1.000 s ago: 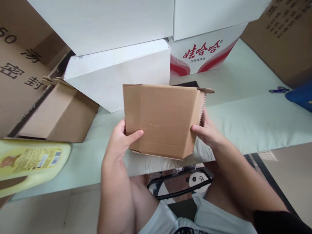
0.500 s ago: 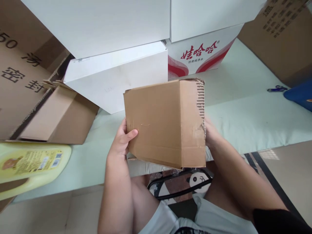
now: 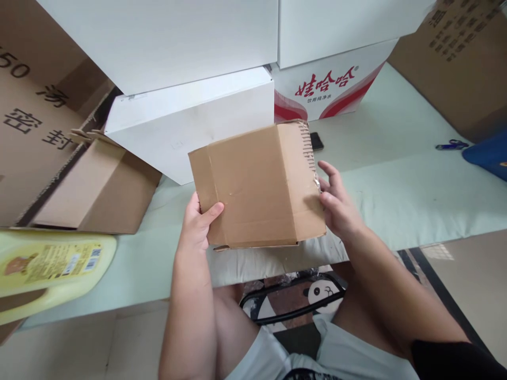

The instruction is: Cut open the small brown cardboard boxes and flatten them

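Okay, I've got the cardboard box (image 3: pixel 249 190)
Left hand (image 3: pixel 197 227) clamps it, probably for steadiness; right hand (image 3: pixel 341 208) spreads by its ragged edge (image 3: pixel 307 148).

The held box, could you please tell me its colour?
The box is light brown; it shows best in the head view.

Beyond the right hand (image 3: pixel 341 206), cloth (image 3: pixel 404 195) lies open — up to a blue object (image 3: pixel 487 153); white boxes (image 3: pixel 194 119) bar the far side, a brown box (image 3: pixel 119 192) the left.
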A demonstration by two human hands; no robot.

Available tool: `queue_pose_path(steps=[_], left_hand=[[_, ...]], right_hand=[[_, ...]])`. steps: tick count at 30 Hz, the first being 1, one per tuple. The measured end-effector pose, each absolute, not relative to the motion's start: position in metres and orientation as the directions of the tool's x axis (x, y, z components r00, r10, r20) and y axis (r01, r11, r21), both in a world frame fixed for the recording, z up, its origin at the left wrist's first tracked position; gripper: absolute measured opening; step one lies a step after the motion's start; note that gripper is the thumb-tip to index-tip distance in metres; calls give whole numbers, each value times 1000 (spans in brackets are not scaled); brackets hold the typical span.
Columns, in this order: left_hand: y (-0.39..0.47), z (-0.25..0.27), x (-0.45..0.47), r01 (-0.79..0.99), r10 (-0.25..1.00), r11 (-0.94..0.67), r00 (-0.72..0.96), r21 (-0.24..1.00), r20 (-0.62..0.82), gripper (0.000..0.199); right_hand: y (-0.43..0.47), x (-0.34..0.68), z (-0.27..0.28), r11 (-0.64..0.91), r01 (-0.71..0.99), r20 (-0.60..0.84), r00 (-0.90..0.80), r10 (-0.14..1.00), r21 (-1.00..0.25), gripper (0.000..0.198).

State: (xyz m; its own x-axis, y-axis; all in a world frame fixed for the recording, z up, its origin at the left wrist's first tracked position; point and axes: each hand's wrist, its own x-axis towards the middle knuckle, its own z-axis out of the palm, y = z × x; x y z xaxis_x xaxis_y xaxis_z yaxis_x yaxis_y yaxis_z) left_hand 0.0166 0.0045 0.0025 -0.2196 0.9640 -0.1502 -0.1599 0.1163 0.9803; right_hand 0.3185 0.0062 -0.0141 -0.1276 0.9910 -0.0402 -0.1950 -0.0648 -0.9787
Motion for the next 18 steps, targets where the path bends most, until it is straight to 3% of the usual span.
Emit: queue_pose_path(steps=[3, 8, 12, 18], left_hand=[[2, 2, 18, -162, 972, 117, -183, 980, -146, 78], [-3, 1, 12, -142, 989, 146, -16, 979, -150, 97], [-2, 2, 16, -138, 983, 170, -47, 976, -178, 92], [5, 6, 41, -104, 933, 281, -202, 954, -297, 78]], right_hand=[[5, 317, -13, -50, -130, -16, -253, 967, -990, 110], [2, 315, -14, -210, -111, -148, -410, 900, -971, 80], [4, 312, -17, -280, -168, -206, -356, 911, -945, 71], [9, 300, -24, -321, -98, -312, -93, 945, -942, 66]])
